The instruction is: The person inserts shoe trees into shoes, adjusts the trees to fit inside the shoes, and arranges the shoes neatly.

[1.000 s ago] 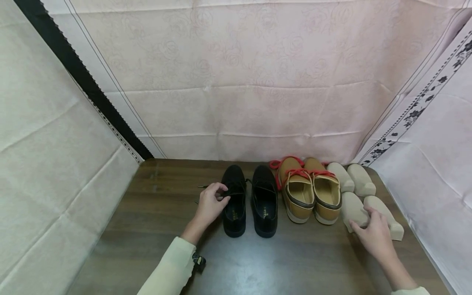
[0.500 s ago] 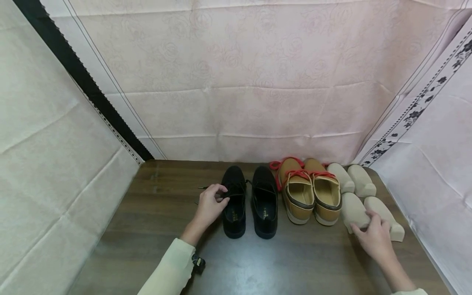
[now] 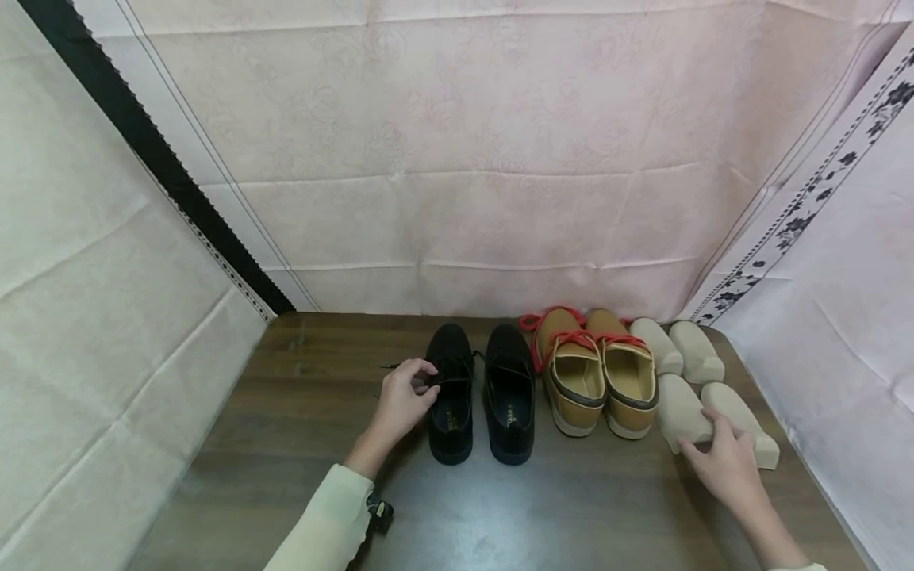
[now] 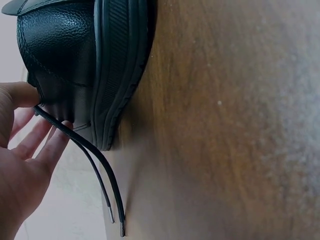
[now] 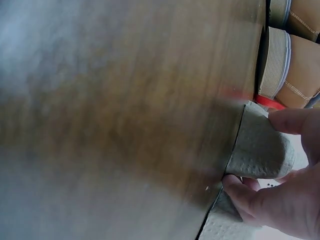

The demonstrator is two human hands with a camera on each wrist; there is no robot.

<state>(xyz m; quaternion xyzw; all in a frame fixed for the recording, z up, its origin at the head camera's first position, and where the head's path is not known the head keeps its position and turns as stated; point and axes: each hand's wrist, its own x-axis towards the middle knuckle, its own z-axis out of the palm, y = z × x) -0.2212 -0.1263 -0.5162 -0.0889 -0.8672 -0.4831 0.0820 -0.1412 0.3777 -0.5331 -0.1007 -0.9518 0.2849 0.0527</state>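
Observation:
In the head view a pair of black lace-up shoes stands side by side on the wooden surface. My left hand (image 3: 401, 400) grips the left black shoe (image 3: 450, 412) at its laced side. The left wrist view has the thumb by the lace opening and fingertips against the leather; two ends of black shoelace (image 4: 107, 165) hang past the fingers. At the far right several off-white moulded shoe inserts lie in two rows. My right hand (image 3: 728, 460) holds the near left shoe insert (image 3: 681, 408) between thumb and fingers, its rough grey side (image 5: 262, 145) visible in the right wrist view.
Tan shoes (image 3: 574, 381) with red laces (image 3: 571, 337) stand between the black pair and the inserts. A pale patterned cloth (image 3: 457, 182) rises behind the wooden surface (image 3: 300, 428), with more cloth at left (image 3: 107, 357) and right (image 3: 857, 317).

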